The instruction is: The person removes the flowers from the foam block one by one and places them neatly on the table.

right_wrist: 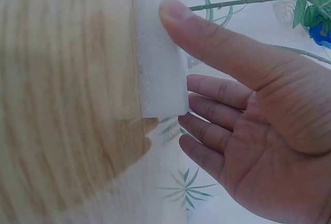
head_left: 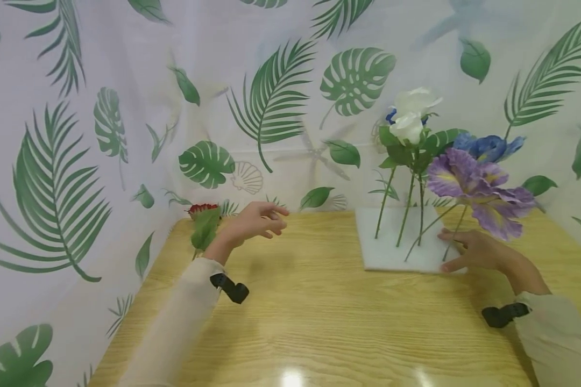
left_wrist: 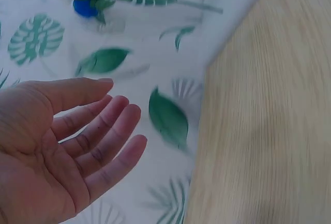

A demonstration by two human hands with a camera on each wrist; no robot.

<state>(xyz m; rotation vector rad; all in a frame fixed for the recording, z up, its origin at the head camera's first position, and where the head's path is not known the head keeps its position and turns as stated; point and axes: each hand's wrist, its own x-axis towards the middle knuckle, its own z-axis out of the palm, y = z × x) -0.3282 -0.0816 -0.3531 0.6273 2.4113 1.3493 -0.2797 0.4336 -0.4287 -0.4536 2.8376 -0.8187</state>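
Over the left part of the table, my left hand (head_left: 252, 221) is raised with its fingers loosely bent; the left wrist view shows nothing in its palm. Just behind that wrist lies a red flower (head_left: 203, 208) with green leaves. My right hand (head_left: 484, 250) is at the right front corner of a white foam board (head_left: 382, 258). Its thumb (right_wrist: 207, 40) rests against the board's front edge, with the other fingers extended along the right end. Standing in the board are white roses (head_left: 409, 121), a purple flower (head_left: 465, 180) and a blue flower (head_left: 489, 146).
The wooden table (head_left: 310, 317) reaches back to a white curtain (head_left: 150, 80) printed with green leaves, which also hangs along the left side. The purple flower's petals lean out over my right hand. Another blue bloom (head_left: 391, 115) shows behind the white roses.
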